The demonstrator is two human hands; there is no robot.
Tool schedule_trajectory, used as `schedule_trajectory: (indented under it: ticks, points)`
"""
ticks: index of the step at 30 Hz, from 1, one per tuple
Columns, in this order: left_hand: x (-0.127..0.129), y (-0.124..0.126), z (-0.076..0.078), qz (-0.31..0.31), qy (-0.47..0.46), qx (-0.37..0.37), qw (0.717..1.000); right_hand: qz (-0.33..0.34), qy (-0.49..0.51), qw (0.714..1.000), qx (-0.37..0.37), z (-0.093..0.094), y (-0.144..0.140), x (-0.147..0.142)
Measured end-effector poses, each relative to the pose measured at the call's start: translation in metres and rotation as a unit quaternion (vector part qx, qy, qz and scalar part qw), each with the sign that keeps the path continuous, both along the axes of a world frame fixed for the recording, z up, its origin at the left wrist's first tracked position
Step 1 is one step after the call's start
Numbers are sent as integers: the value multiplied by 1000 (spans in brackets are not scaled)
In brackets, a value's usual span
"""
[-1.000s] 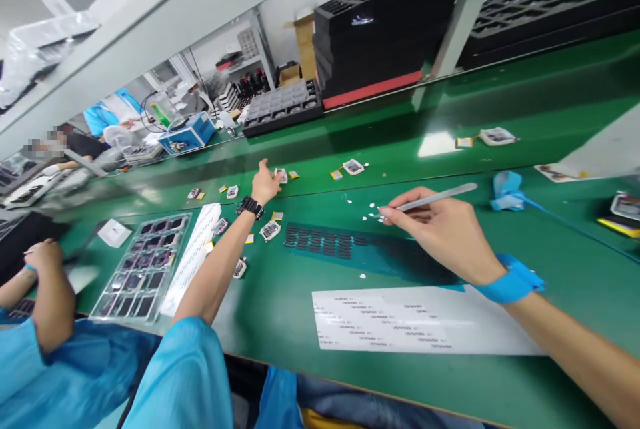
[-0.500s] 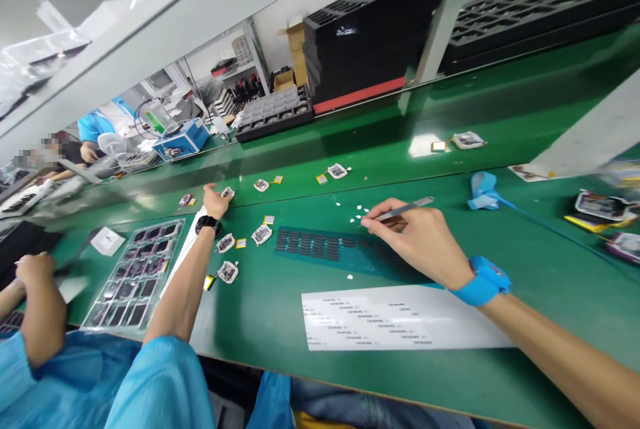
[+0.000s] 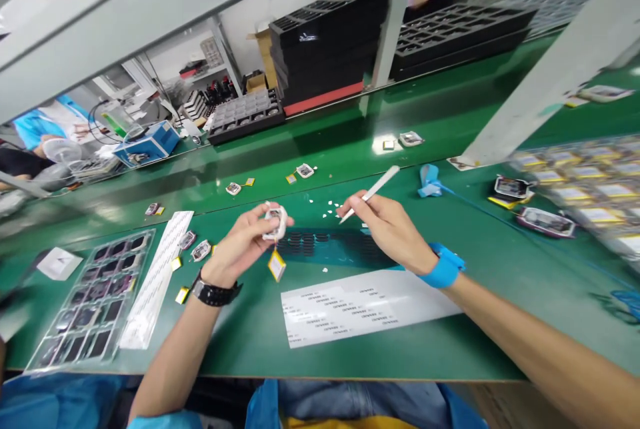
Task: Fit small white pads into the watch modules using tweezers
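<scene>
Left hand (image 3: 240, 246) back from conveyor, now gripping small module (image 3: 276, 222) with dangling battery (image 3: 277, 264); right hand (image 3: 387, 229) pinches tweezers (image 3: 370, 194) beside.

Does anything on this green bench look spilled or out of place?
Yes: tiny white scraps lie scattered loose on the green mat, just beyond the tweezers in the right hand. Nothing looks damaged.

Green workbench (image 3: 260, 342), white label sheet (image 3: 360, 306), clear tray of parts (image 3: 95, 299), small loose modules (image 3: 201, 250)
</scene>
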State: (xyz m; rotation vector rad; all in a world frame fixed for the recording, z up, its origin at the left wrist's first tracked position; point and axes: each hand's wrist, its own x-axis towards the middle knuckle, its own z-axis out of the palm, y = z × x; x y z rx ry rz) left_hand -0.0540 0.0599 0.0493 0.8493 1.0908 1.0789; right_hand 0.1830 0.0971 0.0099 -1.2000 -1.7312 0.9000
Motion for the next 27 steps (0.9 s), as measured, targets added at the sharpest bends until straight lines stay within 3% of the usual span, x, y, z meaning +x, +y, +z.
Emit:
schedule_trajectory:
  ticks: [3,6,12,16,22,24,27]
  points:
    - [18,-13,-13,-64,-4,-21,998,20,10,1000,15,1,-4,-2]
    - [27,-21,-22,-108,52,-34,992,57,-25,997,53,3,-12,-6]
    - [32,-29,-23,-165,93,-70,979,201,-21,969,140,-3,-26,-14]
    - [32,-29,-25,-144,110,-61,982,186,-66,949,247,-8,-31,-13]
    - [36,-31,-20,-154,142,-66,976,175,-163,877,417,-10,-33,-11]
    - [37,-31,-20,-158,152,-59,974,179,-183,871,419,-12,-34,-12]
    - [37,-31,-25,-153,176,-39,972,187,-161,903,351,-15,-34,-14]
